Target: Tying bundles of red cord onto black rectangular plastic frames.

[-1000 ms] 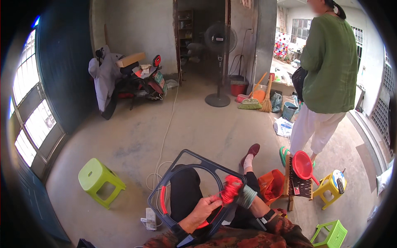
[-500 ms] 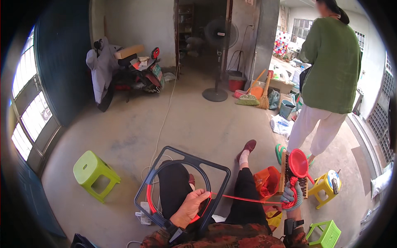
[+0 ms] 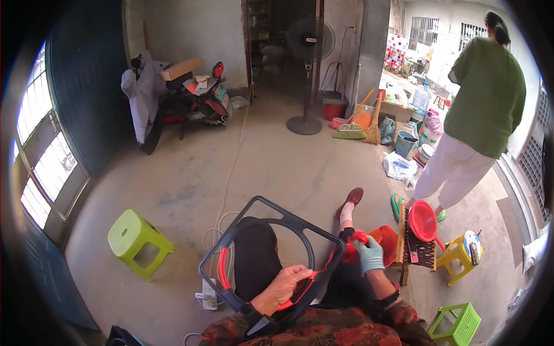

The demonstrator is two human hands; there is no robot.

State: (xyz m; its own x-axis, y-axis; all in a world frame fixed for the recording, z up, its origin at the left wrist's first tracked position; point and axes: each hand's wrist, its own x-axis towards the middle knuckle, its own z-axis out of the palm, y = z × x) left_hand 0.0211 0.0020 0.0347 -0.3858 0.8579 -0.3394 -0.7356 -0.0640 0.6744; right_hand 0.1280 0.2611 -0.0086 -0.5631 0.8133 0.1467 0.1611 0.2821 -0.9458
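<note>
Two grips, both closed: your bare left hand (image 3: 290,284) pinches thin red cord (image 3: 327,265) at the black rectangular frame with round ring (image 3: 306,224); your grey-green-gloved right hand (image 3: 370,257) clutches the bunched red bundle (image 3: 354,238).

From my remote seat I see a lime-green stool (image 3: 128,233) at left, a pedestal fan (image 3: 307,86), a straw broom (image 3: 374,131), and a scooter (image 3: 209,105) topped by a cardboard box (image 3: 181,69).

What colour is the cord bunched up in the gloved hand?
The cord is bright red, seen best in the head view.
</note>
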